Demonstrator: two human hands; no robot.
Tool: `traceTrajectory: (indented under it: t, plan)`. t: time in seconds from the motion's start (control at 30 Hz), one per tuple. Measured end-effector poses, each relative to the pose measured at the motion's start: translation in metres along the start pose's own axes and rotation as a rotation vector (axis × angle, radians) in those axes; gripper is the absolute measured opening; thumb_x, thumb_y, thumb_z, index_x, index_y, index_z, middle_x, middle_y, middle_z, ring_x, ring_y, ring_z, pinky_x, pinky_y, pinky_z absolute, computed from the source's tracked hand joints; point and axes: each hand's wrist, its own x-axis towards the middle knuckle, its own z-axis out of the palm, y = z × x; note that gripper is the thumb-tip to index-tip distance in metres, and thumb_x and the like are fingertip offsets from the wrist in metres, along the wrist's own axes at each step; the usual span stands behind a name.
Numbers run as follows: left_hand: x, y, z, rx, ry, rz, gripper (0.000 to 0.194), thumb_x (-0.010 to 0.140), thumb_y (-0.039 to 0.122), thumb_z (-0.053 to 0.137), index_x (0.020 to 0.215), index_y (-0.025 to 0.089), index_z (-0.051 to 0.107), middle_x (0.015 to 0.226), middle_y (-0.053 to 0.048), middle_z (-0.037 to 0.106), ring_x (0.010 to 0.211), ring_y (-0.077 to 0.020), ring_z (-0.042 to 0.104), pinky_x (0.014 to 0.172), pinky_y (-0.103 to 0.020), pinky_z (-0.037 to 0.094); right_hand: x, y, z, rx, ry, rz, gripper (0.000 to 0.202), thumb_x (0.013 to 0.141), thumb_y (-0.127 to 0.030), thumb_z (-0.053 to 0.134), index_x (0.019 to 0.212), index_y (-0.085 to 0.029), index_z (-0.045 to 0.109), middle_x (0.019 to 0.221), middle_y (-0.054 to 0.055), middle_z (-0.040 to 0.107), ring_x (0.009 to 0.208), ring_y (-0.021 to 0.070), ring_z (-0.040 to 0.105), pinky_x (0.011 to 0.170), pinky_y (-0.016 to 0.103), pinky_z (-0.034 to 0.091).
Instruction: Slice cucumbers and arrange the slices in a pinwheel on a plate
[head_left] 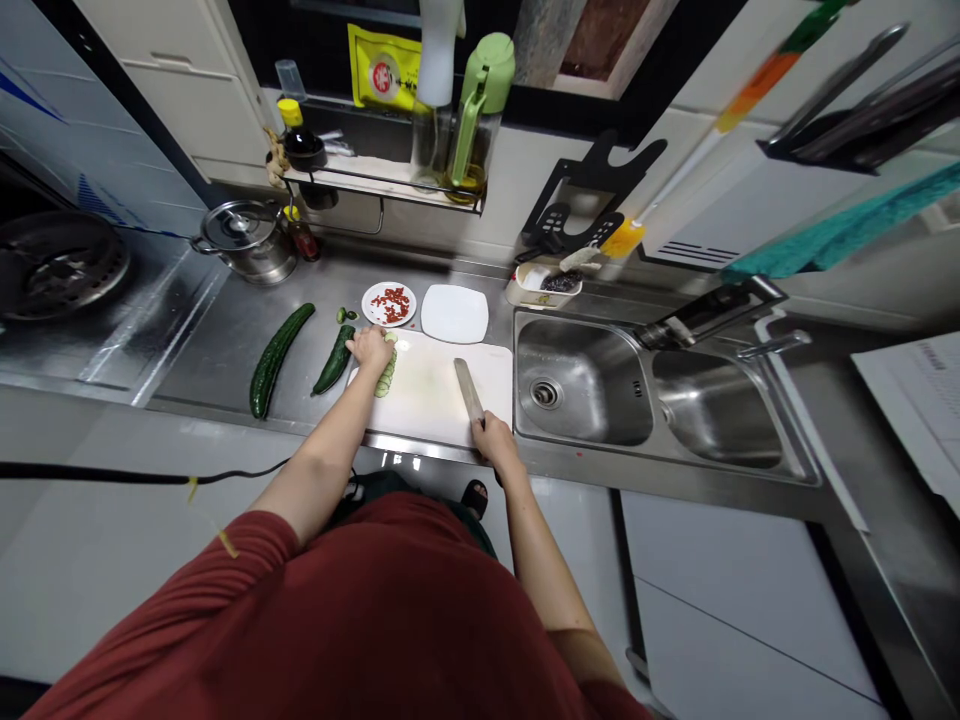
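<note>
My right hand (493, 440) is wrapped round the handle of a kitchen knife (469, 388), whose blade lies over the right part of a white cutting board (435, 400). Palm down at the board's left edge is my left hand (370, 348), its thumb apart from the fingers. Beside its fingers runs a row of cucumber slices (385, 375); whether the fingertips press on them I cannot make out. A cut cucumber (334, 362) lies on the counter just left of that hand. Farther left rests a long whole cucumber (280, 360).
Behind the board stand a plate of chopped red pieces (389, 290) and a white square plate (454, 313). Small green cucumber ends (346, 315) lie nearby. A double steel sink (585, 390) adjoins on the right. A lidded pot (247, 240) stands at the back left.
</note>
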Motion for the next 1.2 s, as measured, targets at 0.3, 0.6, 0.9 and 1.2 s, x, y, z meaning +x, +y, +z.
traceTrajectory:
  t: [0.3, 0.6, 0.9, 1.2]
  plan:
    - [0.007, 0.005, 0.0, -0.213, -0.131, 0.04, 0.024, 0.081, 0.023, 0.052, 0.1, 0.027, 0.067, 0.098, -0.002, 0.071, 0.095, -0.0203, 0.06, 0.087, -0.035, 0.038, 0.002, 0.003, 0.002, 0.005, -0.01, -0.001, 0.033, 0.095, -0.037, 0.035, 0.108, -0.018, 0.058, 0.102, 0.012, 0.068, 0.095, 0.0229, 0.063, 0.075, 0.028, 0.041]
    - [-0.013, 0.018, -0.002, -0.214, -0.46, 0.503, 0.023, 0.08, 0.026, 0.055, 0.093, 0.026, 0.074, 0.095, 0.0, 0.073, 0.089, -0.0175, 0.063, 0.083, -0.027, 0.044, 0.002, 0.001, 0.0, 0.008, -0.019, 0.003, 0.034, 0.095, -0.037, 0.035, 0.11, -0.017, 0.058, 0.103, 0.013, 0.067, 0.096, 0.0228, 0.063, 0.075, 0.028, 0.042]
    - [-0.038, 0.028, 0.011, -0.101, -0.492, 0.658, 0.017, 0.077, 0.021, 0.056, 0.083, 0.025, 0.072, 0.088, -0.002, 0.073, 0.089, -0.0203, 0.064, 0.089, -0.032, 0.041, 0.001, 0.002, 0.002, 0.002, 0.001, -0.004, 0.034, 0.095, -0.038, 0.035, 0.109, -0.018, 0.058, 0.103, 0.013, 0.067, 0.096, 0.0229, 0.062, 0.075, 0.028, 0.042]
    - [-0.039, 0.027, 0.01, -0.067, -0.416, 0.566, 0.021, 0.081, 0.023, 0.053, 0.093, 0.024, 0.07, 0.098, -0.004, 0.071, 0.097, -0.0221, 0.061, 0.09, -0.034, 0.04, -0.005, -0.002, 0.002, -0.028, 0.017, -0.022, 0.033, 0.097, -0.038, 0.033, 0.109, -0.018, 0.056, 0.103, 0.013, 0.067, 0.098, 0.0238, 0.062, 0.076, 0.029, 0.042]
